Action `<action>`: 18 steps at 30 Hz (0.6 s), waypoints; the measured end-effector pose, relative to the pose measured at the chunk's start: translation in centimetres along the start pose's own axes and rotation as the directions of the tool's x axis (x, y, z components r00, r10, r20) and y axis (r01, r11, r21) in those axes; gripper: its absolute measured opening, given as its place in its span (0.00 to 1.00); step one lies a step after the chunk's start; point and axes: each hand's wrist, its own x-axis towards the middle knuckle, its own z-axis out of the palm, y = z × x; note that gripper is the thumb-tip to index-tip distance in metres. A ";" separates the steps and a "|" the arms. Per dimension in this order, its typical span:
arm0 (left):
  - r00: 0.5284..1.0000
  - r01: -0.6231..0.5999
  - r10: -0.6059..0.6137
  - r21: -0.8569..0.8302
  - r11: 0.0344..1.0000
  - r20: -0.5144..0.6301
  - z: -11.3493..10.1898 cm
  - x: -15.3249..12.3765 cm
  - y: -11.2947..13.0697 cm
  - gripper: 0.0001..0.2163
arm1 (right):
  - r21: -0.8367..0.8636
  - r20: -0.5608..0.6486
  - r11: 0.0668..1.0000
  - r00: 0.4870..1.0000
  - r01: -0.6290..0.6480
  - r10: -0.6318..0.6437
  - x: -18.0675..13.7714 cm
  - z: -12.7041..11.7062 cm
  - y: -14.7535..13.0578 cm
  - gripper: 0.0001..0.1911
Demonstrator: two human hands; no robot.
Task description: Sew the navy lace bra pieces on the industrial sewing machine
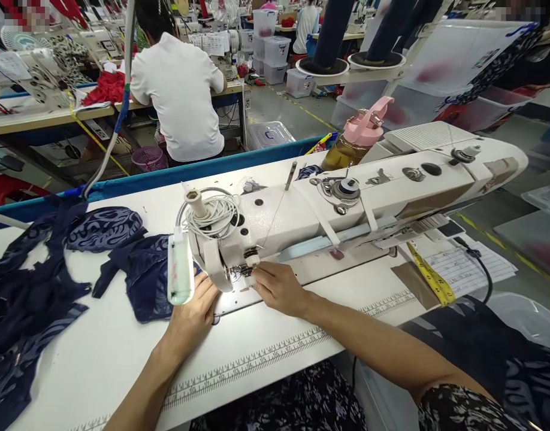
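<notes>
A white sewing machine lies across the table, its needle end between my hands. My right hand is closed in a pinch beside the needle and presser foot; what its fingertips hold is too small or hidden to make out. My left hand rests on the table left of the needle, fingers stretched forward, tips partly behind the machine head. It touches the edge of a navy patterned fabric piece. A clear greenish guard hangs just above that hand. A coil of white cord sits on the machine head.
More navy fabric pieces are heaped at the left. A printed ruler runs along the front edge. Behind the machine stands a pink-lidded bottle. A yellow tape measure lies right. A person in white sits ahead.
</notes>
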 end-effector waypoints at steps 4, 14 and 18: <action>0.998 0.045 -0.044 -0.009 0.999 0.035 -0.1 0.1 0.0 0.19 | -0.003 0.031 1.000 1.000 0.003 -0.003 0.0 -0.1 0.0 0.12; 0.945 0.327 -0.326 -0.133 0.936 0.031 -0.6 0.7 0.2 0.09 | -0.011 0.083 0.999 0.996 -0.035 0.036 -0.3 0.5 0.4 0.12; 0.901 0.428 -0.433 -0.135 0.893 -0.010 -2.1 0.3 0.2 0.08 | -0.012 0.099 0.999 0.994 -0.038 0.039 -0.4 0.4 0.5 0.13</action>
